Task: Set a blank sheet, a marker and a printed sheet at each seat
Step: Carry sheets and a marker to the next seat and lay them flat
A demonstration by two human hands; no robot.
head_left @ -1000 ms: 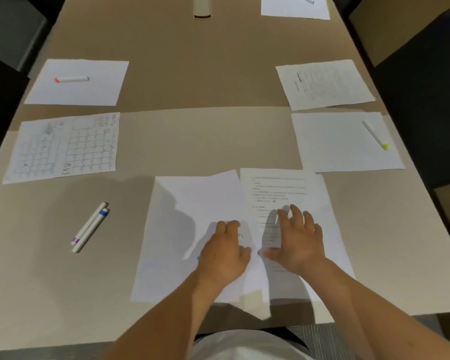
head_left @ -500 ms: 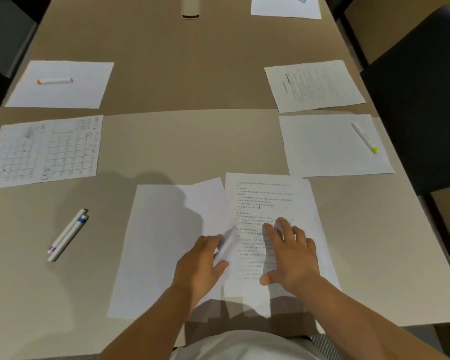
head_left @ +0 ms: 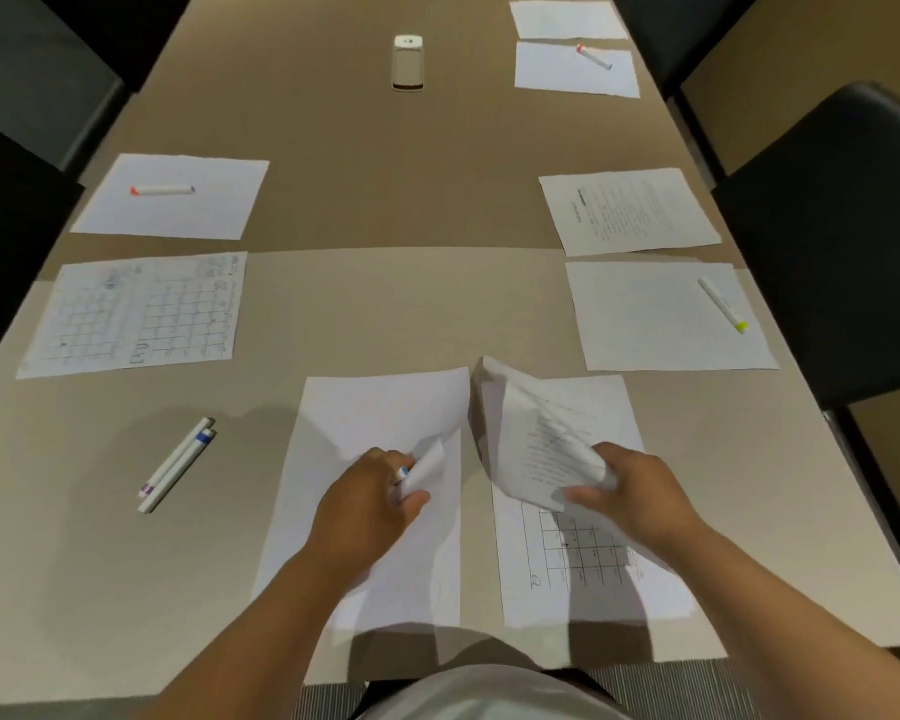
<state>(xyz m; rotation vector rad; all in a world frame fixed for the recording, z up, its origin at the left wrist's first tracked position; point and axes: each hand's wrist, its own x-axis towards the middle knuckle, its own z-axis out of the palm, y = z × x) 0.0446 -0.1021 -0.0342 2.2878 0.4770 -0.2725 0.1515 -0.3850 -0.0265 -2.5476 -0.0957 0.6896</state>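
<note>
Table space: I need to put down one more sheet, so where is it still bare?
Bare table runs down the middle, from the white device to the near stacks. A smaller patch surrounds the two markers, below the grid sheet. Both side edges are crowded.

The room is dim and warm-toned, lit from above, perhaps slightly behind the person, since soft shadows fall forward onto the table [head_left: 385, 304]. White paper stays unglared. The picture is soft and slightly smeared, so printed text is unreadable. Wide-angle distortion bends the table edges outward, and the corners sink into darkness.
</note>
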